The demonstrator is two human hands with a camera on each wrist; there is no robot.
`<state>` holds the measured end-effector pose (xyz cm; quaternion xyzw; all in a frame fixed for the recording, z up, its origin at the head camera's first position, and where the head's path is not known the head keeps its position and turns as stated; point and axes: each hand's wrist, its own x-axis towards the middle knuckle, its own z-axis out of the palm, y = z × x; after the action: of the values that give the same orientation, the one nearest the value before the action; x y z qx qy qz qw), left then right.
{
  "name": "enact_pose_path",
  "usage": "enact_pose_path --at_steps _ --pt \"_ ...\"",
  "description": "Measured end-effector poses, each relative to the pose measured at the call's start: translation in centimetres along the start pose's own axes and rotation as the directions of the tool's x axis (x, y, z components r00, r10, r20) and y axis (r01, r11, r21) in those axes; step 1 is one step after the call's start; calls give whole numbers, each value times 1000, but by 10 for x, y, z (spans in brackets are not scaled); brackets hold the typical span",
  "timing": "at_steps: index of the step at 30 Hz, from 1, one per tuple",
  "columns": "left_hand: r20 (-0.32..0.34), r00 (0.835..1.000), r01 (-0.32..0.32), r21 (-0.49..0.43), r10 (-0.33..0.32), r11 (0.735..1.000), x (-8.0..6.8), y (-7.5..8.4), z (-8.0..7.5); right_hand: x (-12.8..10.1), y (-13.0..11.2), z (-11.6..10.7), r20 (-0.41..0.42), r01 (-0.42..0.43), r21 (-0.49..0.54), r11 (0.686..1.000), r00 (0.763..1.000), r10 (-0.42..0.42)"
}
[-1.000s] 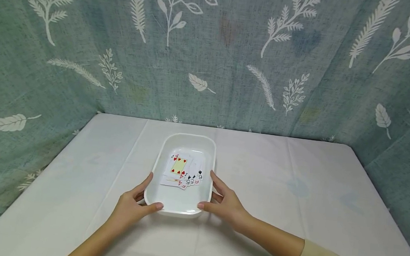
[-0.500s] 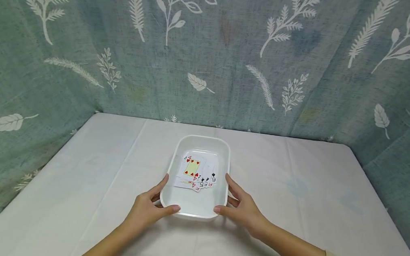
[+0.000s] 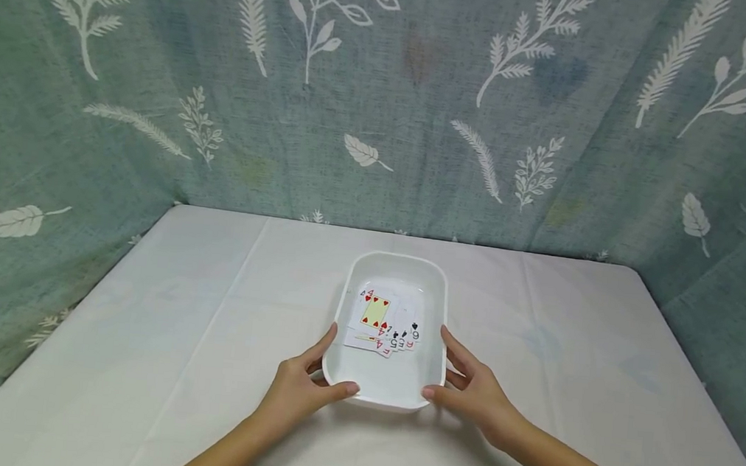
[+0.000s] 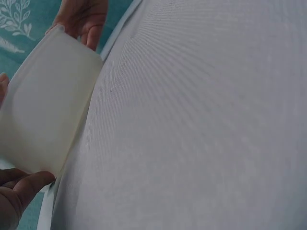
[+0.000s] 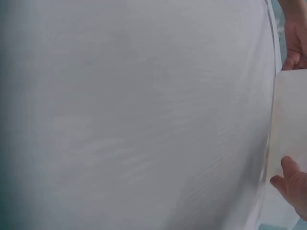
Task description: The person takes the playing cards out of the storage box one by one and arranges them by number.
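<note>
A white rectangular tray point(image 3: 378, 381) with rounded corners and raised sides is held by both hands at its near end. My left hand point(image 3: 300, 382) grips the near left corner, thumb on the rim and fingers along the outer side. At the near right corner my right hand point(image 3: 475, 399) does likewise. Several playing cards point(image 3: 375, 313) lie overlapping inside the tray, a red heart card on top and black-suited cards fanned to its right. The left wrist view shows the tray's outer wall point(image 4: 48, 96) close over the cloth; in the right wrist view only part of the tray point(image 5: 290, 120) shows.
A white cloth point(image 3: 200, 381) with faint creases covers the table. Behind it and at both sides hangs a green-blue curtain point(image 3: 405, 169) with white leaf prints, close to the table's back edge.
Both hands have moved the tray to the right across the table, and slightly toward the person, keeping their grip on it. The cards inside have travelled with it.
</note>
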<state>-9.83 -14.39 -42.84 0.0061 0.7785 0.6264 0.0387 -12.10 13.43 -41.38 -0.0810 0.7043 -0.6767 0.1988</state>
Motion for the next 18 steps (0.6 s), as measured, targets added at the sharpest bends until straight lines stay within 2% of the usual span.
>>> enact_pose_path --at_steps 13,18 --pt "81 996 -21 -91 28 996 4 1 19 -10 0 -26 2 -5 -71 997 1000 5" --pt "119 991 -47 -114 61 992 7 0 27 -15 1 -36 -4 -16 -54 998 1000 16"
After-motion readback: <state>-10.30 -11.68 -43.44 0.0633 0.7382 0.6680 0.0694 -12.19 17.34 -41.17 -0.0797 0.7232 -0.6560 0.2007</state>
